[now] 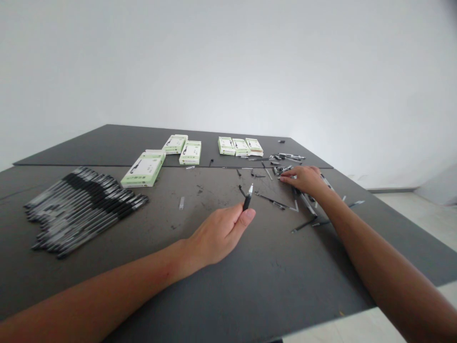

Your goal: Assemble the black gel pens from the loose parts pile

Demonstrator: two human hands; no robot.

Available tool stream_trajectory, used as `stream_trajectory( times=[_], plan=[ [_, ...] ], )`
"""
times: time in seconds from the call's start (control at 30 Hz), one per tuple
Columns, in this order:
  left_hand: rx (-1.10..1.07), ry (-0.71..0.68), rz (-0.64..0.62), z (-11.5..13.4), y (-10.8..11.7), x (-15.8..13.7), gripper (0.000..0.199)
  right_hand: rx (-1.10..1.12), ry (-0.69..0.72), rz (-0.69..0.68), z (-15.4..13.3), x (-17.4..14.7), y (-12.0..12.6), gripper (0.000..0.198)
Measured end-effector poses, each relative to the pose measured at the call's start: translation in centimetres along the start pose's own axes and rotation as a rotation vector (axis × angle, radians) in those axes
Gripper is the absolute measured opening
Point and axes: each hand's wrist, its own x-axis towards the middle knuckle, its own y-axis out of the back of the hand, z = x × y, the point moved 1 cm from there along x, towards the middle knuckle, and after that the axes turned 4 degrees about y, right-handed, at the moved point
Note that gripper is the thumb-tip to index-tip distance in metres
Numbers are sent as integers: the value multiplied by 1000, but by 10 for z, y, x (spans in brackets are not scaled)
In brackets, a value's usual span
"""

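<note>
Well, in front of you is a big dark table [228,290] with a wide bunch of pens [87,202] lying side by side on the left, and six green and white boxes [143,170] sit near its middle and farther back. Your left hand [222,233] is curled tight around one black pen [247,199], near the middle of the table, with its shiny tip poking up past your thumb. Your right hand [303,181] reaches over the messy loose pen parts [307,206], its fingers bent and its thumb near them, but I can't tell if they pinch any little bit.
</note>
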Motion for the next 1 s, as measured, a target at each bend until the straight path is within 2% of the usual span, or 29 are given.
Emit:
stream_trajectory(
  times=[0.3, 0.57, 0.73, 0.87, 1.0],
  plan=[
    [1, -7, -11, 1, -1, -1, 42, 32, -20, 15, 4, 2, -3, 37],
    [32, -27, -21, 2, 1, -1, 41, 27, -65, 124, 8, 1, -4, 47],
    [84, -32, -27, 3, 1, -1, 42, -5, -49, 128, 4, 26, -4, 45],
    [106, -43, -24, 4, 2, -1, 41, -48, -41, 67, -1, 51, -6, 49],
    [129, -41, -30, 4, 1, -1, 42, -93, -43, 23, 1, 62, -12, 50]
  ],
)
